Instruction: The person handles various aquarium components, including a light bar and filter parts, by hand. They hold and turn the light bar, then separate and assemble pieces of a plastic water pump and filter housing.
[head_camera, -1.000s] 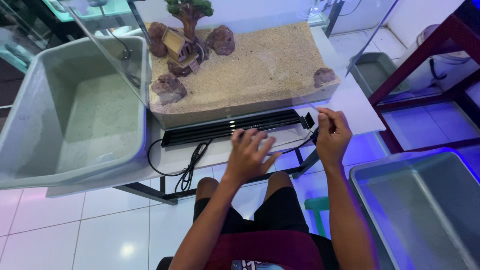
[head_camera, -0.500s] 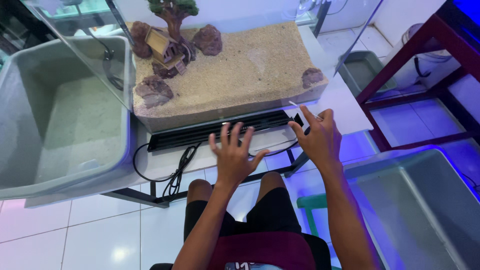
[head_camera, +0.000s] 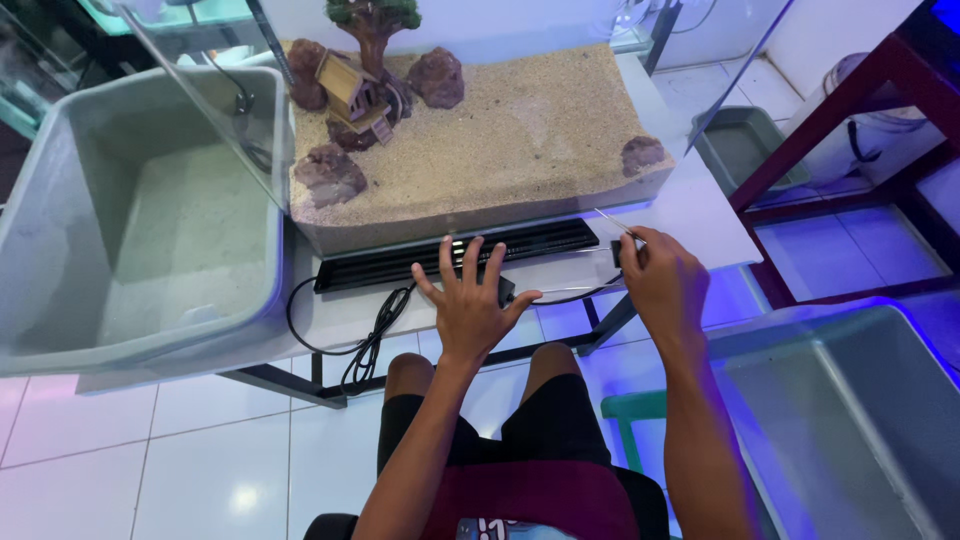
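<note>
Head view: left hand (head_camera: 468, 300) now lower on light bar (head_camera: 458, 254)

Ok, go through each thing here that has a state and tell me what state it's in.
Glass tank: dry, sand-floored, holding rocks and a toy house.
Long black light bar: lying flat on the table, fingers of the left hand on it.
Black cable: bundled, hanging off the edge.
Right hand: closed at the bar's end.
Big grey tub: no water.

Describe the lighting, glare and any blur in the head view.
Head view: blue-violet light tints the floor tiles at right; a white glare spot shines on the tile at lower left; the glass tank wall shows faint reflections; the left hand, right hand and black light bar are sharp, without motion blur.
</note>
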